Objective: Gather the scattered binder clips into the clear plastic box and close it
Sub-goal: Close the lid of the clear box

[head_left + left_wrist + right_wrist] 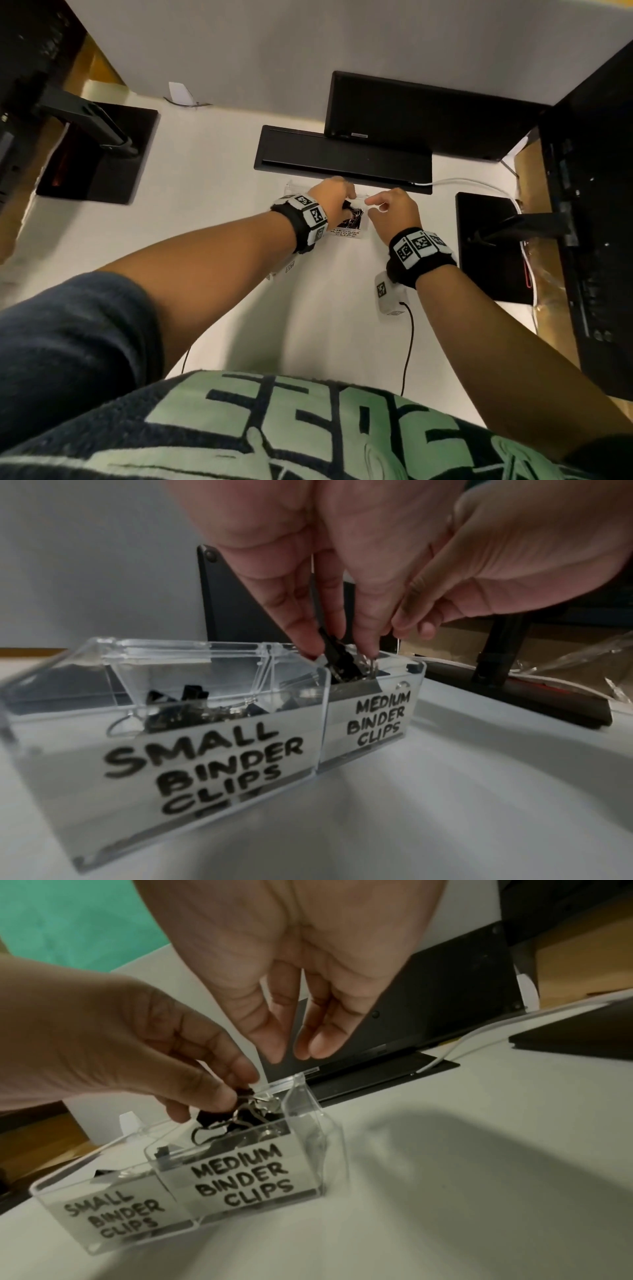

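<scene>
Both forearms reach forward over the white desk (212, 212), wrists banded with marker cuffs. Left hand (330, 198) points down over the box labelled MEDIUM BINDER CLIPS (373, 718), fingertips (308, 642) pinching a black binder clip (334, 653) at the box's open top, above the heap of clips (246, 1121) already inside. Right hand (394, 212) hovers just right of it, fingers (322, 1039) loosely bent, thumb near the forefinger, holding nothing; whether it touches the raised clear lid (301, 1096) can't be told. Box labelled SMALL BINDER CLIPS (192, 750) sits touching the medium box on its left, lid up, clips inside. Black monitor stand base (342, 154) lies just behind both boxes.
</scene>
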### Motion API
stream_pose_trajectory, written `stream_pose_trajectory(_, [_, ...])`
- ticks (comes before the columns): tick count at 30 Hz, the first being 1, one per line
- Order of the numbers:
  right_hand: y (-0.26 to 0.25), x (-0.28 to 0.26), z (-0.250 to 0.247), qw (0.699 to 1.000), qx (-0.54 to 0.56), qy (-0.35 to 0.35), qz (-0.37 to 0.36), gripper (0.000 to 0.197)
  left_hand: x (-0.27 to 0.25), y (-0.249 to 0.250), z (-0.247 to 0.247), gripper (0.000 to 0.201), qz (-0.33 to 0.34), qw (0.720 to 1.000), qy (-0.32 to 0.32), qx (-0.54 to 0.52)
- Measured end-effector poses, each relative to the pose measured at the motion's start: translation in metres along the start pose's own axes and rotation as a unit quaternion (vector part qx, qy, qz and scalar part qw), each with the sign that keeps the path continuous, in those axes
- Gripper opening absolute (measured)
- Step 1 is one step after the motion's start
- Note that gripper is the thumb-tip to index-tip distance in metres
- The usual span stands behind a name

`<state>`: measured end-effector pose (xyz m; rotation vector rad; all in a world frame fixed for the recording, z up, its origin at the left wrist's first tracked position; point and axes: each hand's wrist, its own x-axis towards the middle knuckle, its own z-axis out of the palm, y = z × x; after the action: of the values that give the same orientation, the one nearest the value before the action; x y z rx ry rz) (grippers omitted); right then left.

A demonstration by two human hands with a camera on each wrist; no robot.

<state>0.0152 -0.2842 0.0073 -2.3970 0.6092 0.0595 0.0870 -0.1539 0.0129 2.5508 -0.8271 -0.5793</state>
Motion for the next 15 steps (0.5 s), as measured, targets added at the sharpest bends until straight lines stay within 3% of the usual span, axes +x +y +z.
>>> stream_pose_trajectory(5, [-0.002, 0.01, 0.011, 0.997, 0.066, -0.002, 0.047, 0.024, -0.008, -0.025, -0.016, 0.013, -0.074, 0.978, 0.132, -0.145])
stream_pose_trajectory(8, [-0.005, 0.024, 0.015, 0.981, 0.122, -0.042, 0.147, 0.036, -0.009, -0.053, -0.028, 0.01, -0.2, 0.942, 0.181, -0.199])
stream_pose_trajectory(10, [-0.007, 0.033, 0.014, 0.967, 0.125, -0.083, 0.204, 0.038, -0.012, -0.068, -0.033, 0.015, -0.278, 0.926, 0.151, -0.206])
stream_pose_trajectory(13, [-0.006, 0.042, 0.016, 0.941, 0.187, -0.097, 0.264, 0.035, -0.013, -0.077, -0.031, 0.028, -0.318, 0.902, 0.07, -0.283])
stream_pose_trajectory(15, [-0.002, 0.044, 0.017, 0.928, 0.238, -0.107, 0.266, 0.031, -0.013, -0.074, -0.031, 0.018, -0.33, 0.868, 0.051, -0.366])
